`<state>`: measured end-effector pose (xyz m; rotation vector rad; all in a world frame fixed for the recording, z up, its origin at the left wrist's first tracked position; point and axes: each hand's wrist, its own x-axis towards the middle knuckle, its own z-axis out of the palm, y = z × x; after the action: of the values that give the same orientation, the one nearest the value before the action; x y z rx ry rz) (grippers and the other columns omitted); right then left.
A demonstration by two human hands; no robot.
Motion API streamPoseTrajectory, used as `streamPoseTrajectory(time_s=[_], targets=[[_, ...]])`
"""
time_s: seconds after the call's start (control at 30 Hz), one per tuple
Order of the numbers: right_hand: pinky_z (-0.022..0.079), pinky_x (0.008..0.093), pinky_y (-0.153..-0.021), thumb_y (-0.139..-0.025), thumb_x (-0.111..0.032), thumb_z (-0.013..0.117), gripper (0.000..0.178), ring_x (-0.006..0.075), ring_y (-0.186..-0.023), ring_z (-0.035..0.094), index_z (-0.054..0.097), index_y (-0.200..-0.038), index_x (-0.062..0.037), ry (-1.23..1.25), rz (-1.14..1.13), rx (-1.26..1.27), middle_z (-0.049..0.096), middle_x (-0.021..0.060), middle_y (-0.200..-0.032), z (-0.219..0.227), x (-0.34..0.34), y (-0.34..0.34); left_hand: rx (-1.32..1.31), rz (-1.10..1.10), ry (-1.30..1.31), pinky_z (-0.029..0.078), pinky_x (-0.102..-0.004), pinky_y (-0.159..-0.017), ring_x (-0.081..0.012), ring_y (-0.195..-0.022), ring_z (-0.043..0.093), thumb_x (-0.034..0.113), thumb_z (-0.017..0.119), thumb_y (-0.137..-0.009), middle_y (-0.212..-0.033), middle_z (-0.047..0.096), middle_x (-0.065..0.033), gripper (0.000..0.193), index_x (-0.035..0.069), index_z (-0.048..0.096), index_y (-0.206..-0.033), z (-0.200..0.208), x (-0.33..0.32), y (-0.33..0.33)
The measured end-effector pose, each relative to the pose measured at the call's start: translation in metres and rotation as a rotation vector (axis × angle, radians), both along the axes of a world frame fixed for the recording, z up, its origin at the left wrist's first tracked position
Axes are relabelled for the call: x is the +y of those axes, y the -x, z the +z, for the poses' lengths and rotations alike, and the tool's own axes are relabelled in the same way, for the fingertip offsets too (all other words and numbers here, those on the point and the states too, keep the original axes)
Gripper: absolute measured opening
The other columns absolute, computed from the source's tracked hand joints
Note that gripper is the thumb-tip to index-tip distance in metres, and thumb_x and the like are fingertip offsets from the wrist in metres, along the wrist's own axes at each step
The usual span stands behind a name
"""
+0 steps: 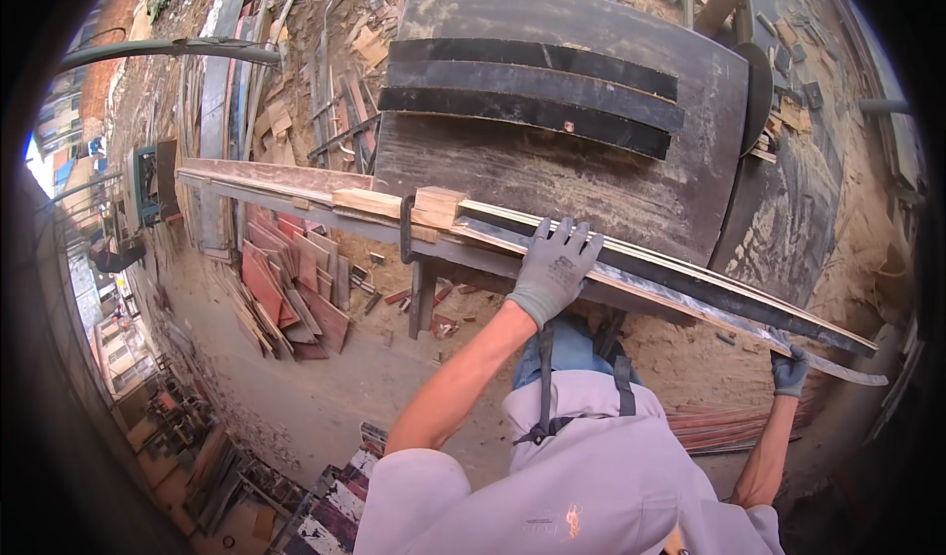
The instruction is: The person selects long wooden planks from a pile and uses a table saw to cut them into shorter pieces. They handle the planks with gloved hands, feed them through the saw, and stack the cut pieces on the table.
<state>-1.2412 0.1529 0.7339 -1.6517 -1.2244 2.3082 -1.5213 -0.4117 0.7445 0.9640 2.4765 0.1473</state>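
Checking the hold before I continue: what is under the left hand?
A long black strip shows either side of the left hand, with a grey strip along the black one's near side. The stretch directly beneath the hand is covered, so exact contact can't be seen.

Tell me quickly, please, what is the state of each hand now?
Left hand: open, fingers extended, resting on the long dark strip.
Right hand: at the pale strip's edge; cannot tell whether closed.
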Motion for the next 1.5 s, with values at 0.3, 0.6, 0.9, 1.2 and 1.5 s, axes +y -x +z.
streamPoseTrajectory(time_s=[0.3,0.6,0.9,1.2,1.5], targets=[[0.048,0.0571,-0.110,-0.090,-0.020,0.072,0.048,0.0376,-0.124,0.060,0.064,-0.135,-0.0041,0.022,0.035,-0.006,0.066,0.0176,-0.133,0.001,0.004,0.007,0.007,0.054,-0.141,0.038,-0.0534,-0.116,-0.0338,-0.130,0.056,0.057,0.068,-0.089,-0.143,0.059,-0.0137,0.072,0.013,0.057,-0.144,-0.005,-0.001,0.008],[0.048,0.0512,-0.100,-0.086,-0.019,0.072,0.053,0.0372,-0.115,0.060,0.058,-0.133,0.0006,0.159,-0.131,-0.313,0.063,0.0210,-0.125,-0.026,0.022,0.054,0.024,0.105,-0.243,0.034,-0.0570,-0.118,-0.0318,-0.124,0.057,0.048,0.064,-0.096,-0.127,0.063,-0.0116,0.042,0.026,0.066,-0.132,-0.030,0.007,0.027],[0.049,0.0436,-0.069,-0.089,-0.052,0.070,0.054,0.0292,-0.080,0.062,0.059,-0.112,-0.0038,0.233,-0.059,-0.456,0.062,0.0146,-0.091,-0.053,0.028,0.049,0.148,0.186,-0.324,0.043,-0.0535,-0.108,-0.0286,-0.110,0.063,0.037,0.068,-0.094,-0.114,0.069,-0.0065,0.032,0.023,0.070,-0.122,-0.047,0.002,0.012],[0.057,0.0501,-0.075,-0.086,-0.066,0.076,0.079,0.0381,-0.080,0.070,0.061,-0.115,0.0057,-1.263,1.061,-0.953,0.069,0.0221,-0.091,0.015,-0.022,0.080,0.205,0.219,-0.434,0.051,-0.0448,-0.083,-0.0268,-0.091,0.067,0.027,0.071,-0.090,-0.093,0.070,-0.0036,0.017,0.017,0.074,-0.104,-0.050,0.007,0.018],[0.040,0.0495,-0.113,-0.074,-0.015,0.080,0.079,0.0383,-0.133,0.051,0.048,-0.144,-0.0012,-1.626,1.881,-0.150,0.055,0.0201,-0.139,-0.046,0.021,0.068,0.202,0.185,-0.393,0.047,-0.0444,-0.087,-0.0287,-0.097,0.066,0.025,0.066,-0.096,-0.098,0.071,-0.0046,0.015,0.018,0.075,-0.106,-0.051,0.016,0.017]])
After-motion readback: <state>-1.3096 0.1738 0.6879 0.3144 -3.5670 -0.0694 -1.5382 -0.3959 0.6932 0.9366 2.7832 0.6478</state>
